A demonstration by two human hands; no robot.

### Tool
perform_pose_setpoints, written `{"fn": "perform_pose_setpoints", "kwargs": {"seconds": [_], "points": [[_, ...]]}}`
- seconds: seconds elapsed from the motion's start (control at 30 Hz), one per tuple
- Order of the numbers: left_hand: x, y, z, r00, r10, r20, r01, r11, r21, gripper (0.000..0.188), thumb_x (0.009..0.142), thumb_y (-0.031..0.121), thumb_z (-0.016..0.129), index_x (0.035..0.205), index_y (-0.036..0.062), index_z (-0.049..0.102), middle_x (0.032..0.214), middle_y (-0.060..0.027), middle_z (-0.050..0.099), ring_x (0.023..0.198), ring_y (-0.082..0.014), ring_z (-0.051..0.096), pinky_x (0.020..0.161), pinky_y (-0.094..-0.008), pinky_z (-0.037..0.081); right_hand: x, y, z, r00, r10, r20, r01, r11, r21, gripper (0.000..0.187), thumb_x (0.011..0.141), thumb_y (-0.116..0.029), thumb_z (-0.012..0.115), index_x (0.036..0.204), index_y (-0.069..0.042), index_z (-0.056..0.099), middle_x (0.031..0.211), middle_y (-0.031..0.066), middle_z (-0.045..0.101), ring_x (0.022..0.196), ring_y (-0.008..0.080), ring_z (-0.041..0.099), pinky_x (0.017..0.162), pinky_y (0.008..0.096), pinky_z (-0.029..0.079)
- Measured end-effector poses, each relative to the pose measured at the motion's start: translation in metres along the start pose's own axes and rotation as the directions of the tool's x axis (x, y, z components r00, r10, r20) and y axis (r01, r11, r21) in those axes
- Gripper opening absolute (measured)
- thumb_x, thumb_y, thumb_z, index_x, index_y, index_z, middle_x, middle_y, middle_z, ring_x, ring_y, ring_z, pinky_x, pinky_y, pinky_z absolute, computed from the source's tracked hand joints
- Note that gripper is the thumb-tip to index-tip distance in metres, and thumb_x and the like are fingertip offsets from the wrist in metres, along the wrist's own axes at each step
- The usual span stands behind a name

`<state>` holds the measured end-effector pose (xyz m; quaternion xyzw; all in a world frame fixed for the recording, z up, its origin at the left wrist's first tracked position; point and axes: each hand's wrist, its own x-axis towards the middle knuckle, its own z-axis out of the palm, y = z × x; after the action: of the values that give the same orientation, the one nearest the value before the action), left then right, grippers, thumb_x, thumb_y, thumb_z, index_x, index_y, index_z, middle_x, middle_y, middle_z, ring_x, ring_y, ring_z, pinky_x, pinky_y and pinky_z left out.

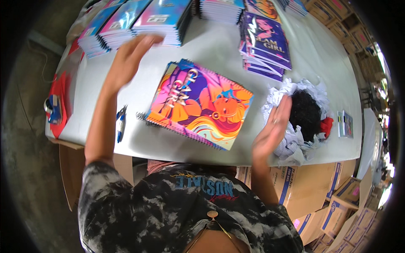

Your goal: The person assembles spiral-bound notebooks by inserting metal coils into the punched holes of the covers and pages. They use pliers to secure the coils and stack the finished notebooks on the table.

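A loose stack of spiral notebooks (pixel 198 105) lies askew on the table between my hands, its top cover bright orange, pink and yellow with a drawn figure. Raised to the left of it is my left hand (pixel 133 57), slightly blurred, fingers stretched out and holding nothing. It passes in front of the stacked blue-and-pink notebooks (pixel 157 17) at the back left. My right hand (pixel 273 126) is upright and flat on the other side, fingers straight. It is nearest to a heap of crumpled white paper (pixel 287 141) with black shredded material (pixel 306 114) in it.
Purple-covered notebooks (pixel 268 42) lie overlapped at the back right. Pens (pixel 121 124) rest at the left, near a tape dispenser (pixel 55 109) on red material (pixel 63 90). A small flat packet (pixel 346 124) sits at the right edge. Cardboard boxes (pixel 310 185) stand below and beyond the white table (pixel 202 44).
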<state>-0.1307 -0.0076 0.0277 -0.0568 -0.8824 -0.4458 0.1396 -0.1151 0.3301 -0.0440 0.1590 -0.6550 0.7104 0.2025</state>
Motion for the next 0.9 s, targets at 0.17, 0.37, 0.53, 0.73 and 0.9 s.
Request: {"fn": "perform_pose_setpoints", "kwargs": {"seconds": [0.17, 0.37, 0.53, 0.73, 0.9], "points": [[-0.126, -0.023, 0.076, 0.937, -0.166, -0.308, 0.041, 0.926, -0.374, 0.05, 0.094, 0.041, 0.038, 0.111, -0.0029, 0.057, 0.108, -0.0129, 0.059, 0.103, -0.0212, 0.054, 0.086, -0.0333, 0.042, -0.067, 0.009, 0.029, 0.915, -0.153, 0.374, 0.246, 0.945, -0.216, 0.076, 0.083, -0.04, 0.056, 0.136, 0.006, 0.027, 0.144, 0.0303, 0.013, 0.135, 0.0405, 0.016, 0.107, 0.045, 0.017], [-0.128, -0.051, 0.135, 0.524, -0.2, -0.828, -0.204, 0.914, -0.35, 0.029, 0.09, 0.028, 0.054, 0.075, 0.0036, 0.049, 0.067, 0.0001, 0.047, 0.064, -0.009, 0.043, 0.061, -0.0234, 0.038, -0.069, 0.049, 0.048, 0.977, -0.158, 0.144, 0.177, 0.975, -0.133, 0.07, 0.087, -0.035, 0.055, 0.135, 0.007, 0.028, 0.144, 0.025, 0.021, 0.131, 0.0326, 0.03, 0.104, 0.0401, 0.027], [-0.122, -0.064, 0.147, 0.546, -0.412, -0.729, 0.067, 0.889, -0.452, 0.045, 0.094, 0.039, 0.042, 0.068, 0.0018, 0.045, 0.058, -0.0014, 0.038, 0.058, -0.0105, 0.035, 0.052, -0.0282, 0.033, -0.084, 0.074, 0.067, 0.994, -0.1, -0.042, 0.098, 0.994, -0.05, 0.076, 0.091, -0.049, 0.044, 0.137, 0.007, 0.022, 0.14, 0.0188, 0.028, 0.126, 0.0258, 0.035, 0.103, 0.0376, 0.027], [-0.136, -0.068, 0.129, 0.571, -0.315, -0.758, 0.102, 0.943, -0.315, 0.045, 0.094, 0.035, 0.042, 0.067, 0.0008, 0.052, 0.057, -0.0058, 0.047, 0.055, -0.0203, 0.044, 0.055, -0.0336, 0.037, -0.077, 0.079, 0.065, 0.993, -0.095, -0.07, 0.079, 0.976, -0.204, 0.071, 0.094, -0.045, 0.037, 0.138, 0.008, 0.019, 0.142, 0.0237, 0.025, 0.13, 0.0288, 0.029, 0.106, 0.0384, 0.021], [-0.197, -0.084, 0.075, 0.705, -0.067, -0.706, 0.661, 0.424, 0.619, 0.046, 0.088, 0.039, 0.051, 0.124, 0.0088, 0.048, 0.114, -0.0161, 0.051, 0.103, -0.0318, 0.047, 0.09, -0.0449, 0.033, -0.042, 0.013, 0.081, 0.77, -0.634, 0.07, 0.61, 0.702, -0.367, 0.06, 0.088, -0.027, 0.057, 0.135, 0.001, 0.033, 0.139, 0.0237, 0.031, 0.129, 0.0275, 0.032, 0.105, 0.0381, 0.024]]}}
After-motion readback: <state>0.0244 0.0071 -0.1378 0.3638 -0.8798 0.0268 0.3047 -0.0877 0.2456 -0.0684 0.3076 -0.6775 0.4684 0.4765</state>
